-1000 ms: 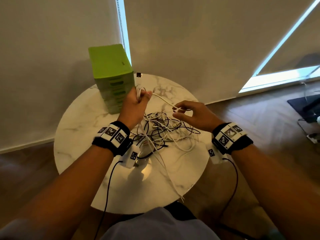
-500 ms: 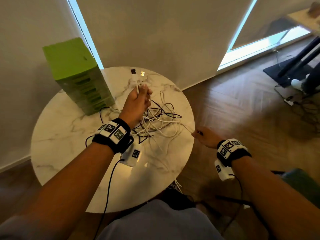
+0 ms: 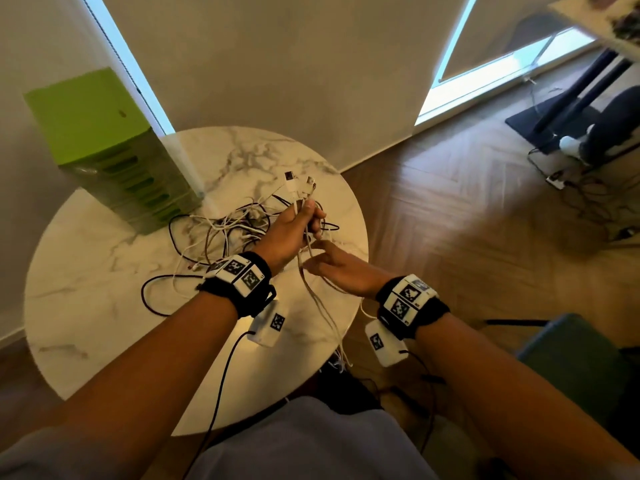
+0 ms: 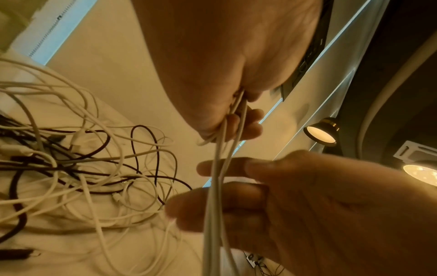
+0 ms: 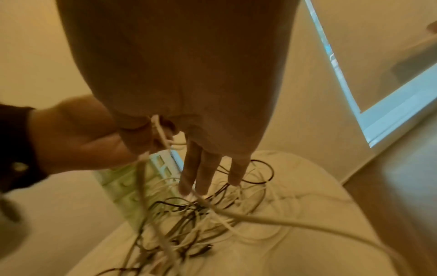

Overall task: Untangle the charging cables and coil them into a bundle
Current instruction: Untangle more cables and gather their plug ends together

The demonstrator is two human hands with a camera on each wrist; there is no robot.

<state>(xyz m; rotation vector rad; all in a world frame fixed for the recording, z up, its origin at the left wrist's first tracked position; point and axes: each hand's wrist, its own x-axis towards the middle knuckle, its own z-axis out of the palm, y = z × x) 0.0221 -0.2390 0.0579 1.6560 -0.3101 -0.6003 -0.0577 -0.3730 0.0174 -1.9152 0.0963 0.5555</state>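
**Left hand holds white cable ends; right hand at the strands below it**

Left hand (image 3: 289,226) is raised above the table, fingers curled round several white cables (image 4: 218,186); their plug ends (image 3: 298,183) stick up out of the fist. Right hand (image 3: 337,270) sits just below and beside it. From the left wrist view its fingers (image 4: 227,201) are loosely extended on either side of the hanging white strands, touching them; a firm pinch cannot be confirmed. Those strands run down past the near table edge.

Beyond and left of the hands, the tangle of cables (image 3: 228,233) lies on the round marble table (image 3: 104,306): thin white leads looped through dark ones, unsorted, with a dark loop trailing toward the left wrist.

Farther left, a green drawer unit (image 3: 114,150) stands on the table's far side. Behind it, pale roller blinds (image 3: 277,64) with bright gaps. Right of the hands, herringbone wood floor (image 3: 467,220) with more cords farther off.
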